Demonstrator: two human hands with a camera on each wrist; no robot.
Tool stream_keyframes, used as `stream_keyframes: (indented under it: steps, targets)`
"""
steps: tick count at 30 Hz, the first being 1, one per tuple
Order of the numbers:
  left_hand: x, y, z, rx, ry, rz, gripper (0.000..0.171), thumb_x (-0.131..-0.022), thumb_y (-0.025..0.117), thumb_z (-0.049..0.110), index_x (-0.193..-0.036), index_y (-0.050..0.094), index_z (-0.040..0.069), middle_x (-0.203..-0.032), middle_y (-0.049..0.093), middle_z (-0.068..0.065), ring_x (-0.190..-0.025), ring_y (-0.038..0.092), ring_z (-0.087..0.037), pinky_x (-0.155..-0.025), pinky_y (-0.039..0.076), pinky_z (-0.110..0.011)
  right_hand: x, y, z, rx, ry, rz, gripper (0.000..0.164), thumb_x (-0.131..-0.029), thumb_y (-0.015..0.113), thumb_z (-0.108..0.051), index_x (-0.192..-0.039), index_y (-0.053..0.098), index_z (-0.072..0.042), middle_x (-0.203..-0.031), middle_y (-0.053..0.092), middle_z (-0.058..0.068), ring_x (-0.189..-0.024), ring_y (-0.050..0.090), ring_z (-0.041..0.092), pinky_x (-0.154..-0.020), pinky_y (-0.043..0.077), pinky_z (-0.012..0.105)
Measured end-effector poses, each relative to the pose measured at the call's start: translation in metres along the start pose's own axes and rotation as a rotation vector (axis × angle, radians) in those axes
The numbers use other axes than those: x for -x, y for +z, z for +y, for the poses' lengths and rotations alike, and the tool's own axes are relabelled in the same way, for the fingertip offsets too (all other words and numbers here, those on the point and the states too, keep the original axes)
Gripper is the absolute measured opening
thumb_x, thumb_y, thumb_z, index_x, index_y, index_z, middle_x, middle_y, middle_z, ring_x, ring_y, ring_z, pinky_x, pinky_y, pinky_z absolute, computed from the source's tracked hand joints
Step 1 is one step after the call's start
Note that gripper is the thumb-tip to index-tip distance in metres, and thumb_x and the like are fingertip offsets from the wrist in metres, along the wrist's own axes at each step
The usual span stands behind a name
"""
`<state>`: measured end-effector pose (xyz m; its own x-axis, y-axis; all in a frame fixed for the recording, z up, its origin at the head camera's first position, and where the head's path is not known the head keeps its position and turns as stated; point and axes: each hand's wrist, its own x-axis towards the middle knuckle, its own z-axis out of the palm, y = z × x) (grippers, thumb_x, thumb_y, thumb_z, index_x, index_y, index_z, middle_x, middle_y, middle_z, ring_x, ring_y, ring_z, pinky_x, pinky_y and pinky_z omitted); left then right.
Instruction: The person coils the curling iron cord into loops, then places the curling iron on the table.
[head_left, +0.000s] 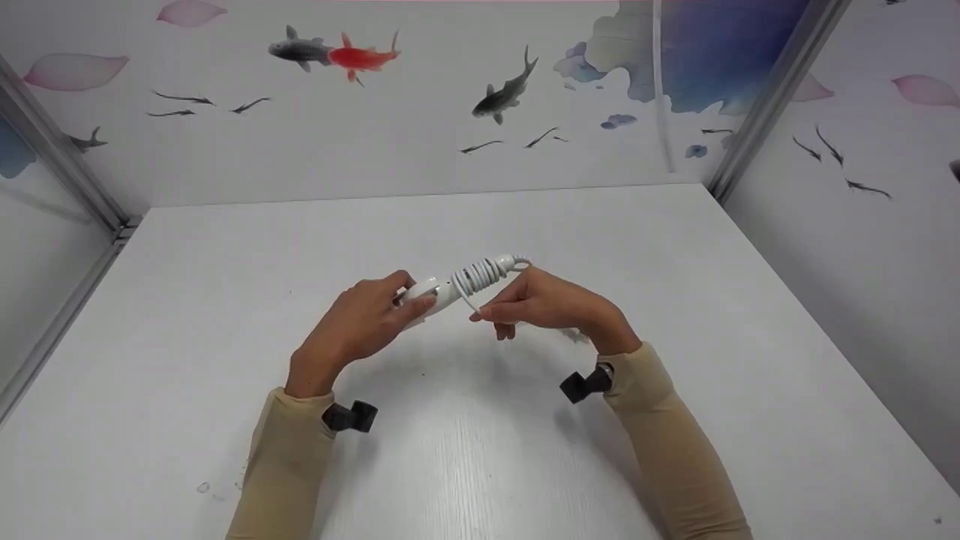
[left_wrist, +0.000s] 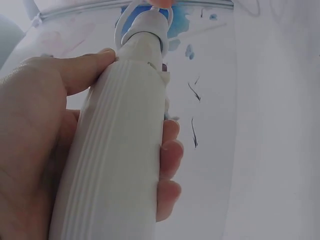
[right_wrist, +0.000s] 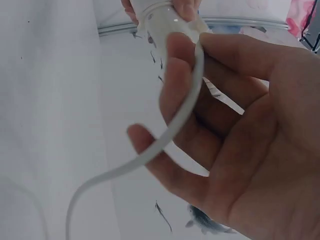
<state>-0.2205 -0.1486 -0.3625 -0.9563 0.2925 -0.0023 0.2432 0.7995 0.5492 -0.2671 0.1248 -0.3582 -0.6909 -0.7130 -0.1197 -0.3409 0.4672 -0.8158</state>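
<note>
My left hand (head_left: 360, 319) grips a white corded handheld appliance (head_left: 445, 294), held tilted above the table with its cord end up and to the right. In the left wrist view, the thumb and fingers wrap the ribbed body (left_wrist: 115, 150), which narrows toward the cord end. Several turns of white cord (head_left: 480, 276) lie around the narrow part. My right hand (head_left: 551, 300) pinches the cord between thumb and index finger, close to the coils. In the right wrist view, a stretch of cord (right_wrist: 187, 107) runs from that pinch across the fingers and hangs downward. The appliance's exact kind cannot be told.
Under both hands lies a white table (head_left: 465, 450). A fish-painted back panel (head_left: 420, 142) and side panels with metal frame posts (head_left: 780, 97) enclose it. A small blurred greyish thing (head_left: 576, 335) shows beside the right wrist. Black camera mounts (head_left: 352, 416) sit on both sleeves.
</note>
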Motion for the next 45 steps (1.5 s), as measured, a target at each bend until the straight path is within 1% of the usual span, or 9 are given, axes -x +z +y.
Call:
stream_keyframes:
  steps: [6,11,17,24,29,33,35,40,45]
  targets:
    - [0.003,-0.002,0.000,0.038,0.003,0.022,0.042,-0.102,0.050,0.049,-0.124,0.058,0.014,-0.106,0.069,-0.011,-0.089,0.060,-0.024,-0.074,0.046,-0.036,-0.007,0.001,0.014,0.066,0.149,0.004,0.039,-0.099,0.060,-0.043,-0.094,0.081,-0.011,-0.085,0.075,0.010,-0.089,0.068,0.015,-0.099,0.048,0.043]
    - [0.003,-0.001,0.001,0.040,0.019,0.009,0.042,-0.102,0.049,0.050,-0.122,0.060,0.014,-0.104,0.069,-0.010,-0.088,0.060,-0.023,-0.074,0.046,-0.036,-0.014,0.008,0.023,0.148,0.219,0.004,0.047,-0.100,0.054,-0.050,-0.094,0.080,-0.012,-0.084,0.075,0.003,-0.093,0.066,0.015,-0.093,0.047,0.040]
    - [0.002,0.000,0.002,0.060,0.043,-0.003,0.038,-0.102,0.050,0.049,-0.117,0.062,0.015,-0.099,0.068,-0.008,-0.084,0.059,-0.022,-0.072,0.044,-0.034,-0.019,0.012,0.031,0.159,0.216,0.021,0.045,-0.101,0.054,-0.049,-0.091,0.078,-0.012,-0.082,0.072,0.000,-0.088,0.060,0.020,-0.081,0.043,0.034]
    - [0.000,0.002,-0.003,0.051,0.040,-0.008,0.038,-0.101,0.051,0.049,-0.114,0.062,0.014,-0.098,0.068,-0.008,-0.084,0.059,-0.021,-0.072,0.044,-0.033,-0.023,0.012,0.045,0.203,0.171,-0.022,0.040,-0.102,0.054,-0.044,-0.100,0.076,-0.011,-0.088,0.073,0.000,-0.095,0.064,0.022,-0.087,0.046,0.034]
    - [0.001,0.004,-0.001,0.068,0.040,-0.002,0.037,-0.101,0.051,0.048,-0.113,0.062,0.015,-0.097,0.068,-0.007,-0.084,0.059,-0.021,-0.073,0.044,-0.034,-0.025,0.012,0.054,0.192,0.270,0.058,0.046,-0.095,0.061,-0.055,-0.091,0.076,-0.012,-0.080,0.070,-0.001,-0.085,0.060,0.021,-0.077,0.045,0.034]
    - [0.000,0.008,0.001,0.063,0.051,-0.020,0.040,-0.102,0.050,0.049,-0.118,0.062,0.014,-0.101,0.069,-0.008,-0.087,0.060,-0.022,-0.075,0.045,-0.035,-0.026,0.013,0.059,0.181,0.303,0.149,0.048,-0.089,0.068,-0.056,-0.076,0.072,-0.010,-0.063,0.056,-0.003,-0.065,0.046,0.015,-0.062,0.038,0.030]
    - [-0.002,0.010,0.002,0.061,0.057,-0.037,0.042,-0.102,0.050,0.050,-0.119,0.061,0.014,-0.102,0.069,-0.008,-0.087,0.060,-0.022,-0.075,0.046,-0.035,-0.026,0.012,0.060,0.161,0.276,0.193,0.039,-0.088,0.072,-0.052,-0.081,0.072,-0.014,-0.064,0.056,-0.003,-0.062,0.044,0.015,-0.059,0.036,0.029]
    - [-0.003,0.012,0.004,0.057,0.081,-0.065,0.041,-0.102,0.050,0.049,-0.119,0.061,0.013,-0.103,0.069,-0.008,-0.087,0.059,-0.020,-0.075,0.046,-0.034,-0.027,0.009,0.061,0.082,0.147,0.264,0.018,-0.088,0.078,-0.030,-0.103,0.073,-0.020,-0.089,0.073,0.000,-0.077,0.063,0.016,-0.071,0.049,0.030]
    - [-0.002,0.013,0.004,0.067,0.114,-0.096,0.040,-0.102,0.051,0.049,-0.116,0.061,0.013,-0.100,0.067,-0.007,-0.085,0.058,-0.019,-0.074,0.045,-0.034,-0.025,0.004,0.063,0.129,0.016,0.268,0.008,-0.090,0.073,-0.009,-0.096,0.076,-0.005,-0.090,0.076,0.008,-0.077,0.060,0.007,-0.076,0.050,0.028]
